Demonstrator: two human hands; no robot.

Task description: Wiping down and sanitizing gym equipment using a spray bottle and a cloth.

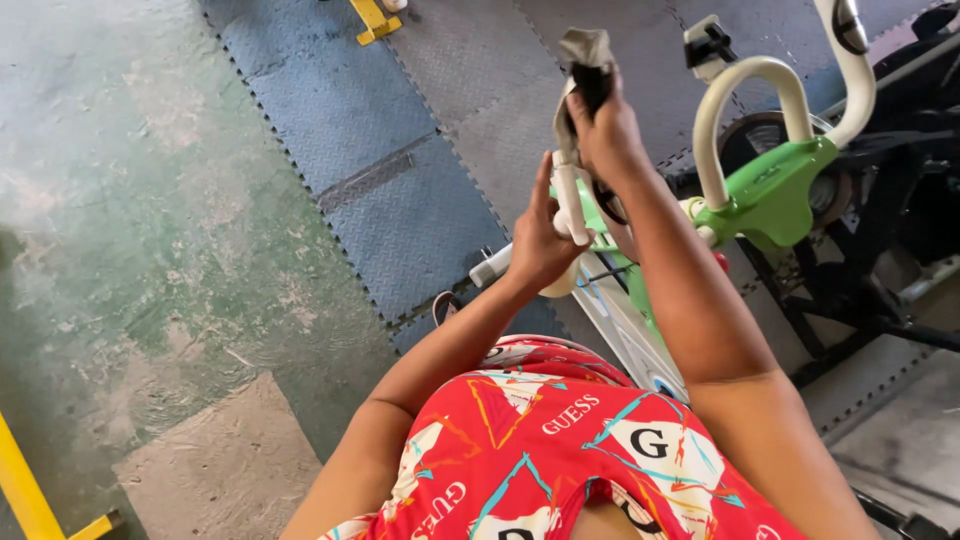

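Note:
A green and white exercise bike (770, 185) stands in front of me on rubber floor mats. My left hand (538, 240) grips the white handlebar tube (567, 195) low down. My right hand (603, 125) is closed around the black grip at the top of that same bar, with a grey cloth (583, 48) bunched under the fingers and sticking out above them. Both forearms reach forward over my red patterned shirt (560, 440).
Blue and grey interlocking mats (400, 170) cover the floor under the bike. To the left lies worn green concrete (130, 220). A yellow metal frame (25, 490) shows at the bottom left and another yellow part (372, 18) at the top. Dark machine parts (890, 200) crowd the right.

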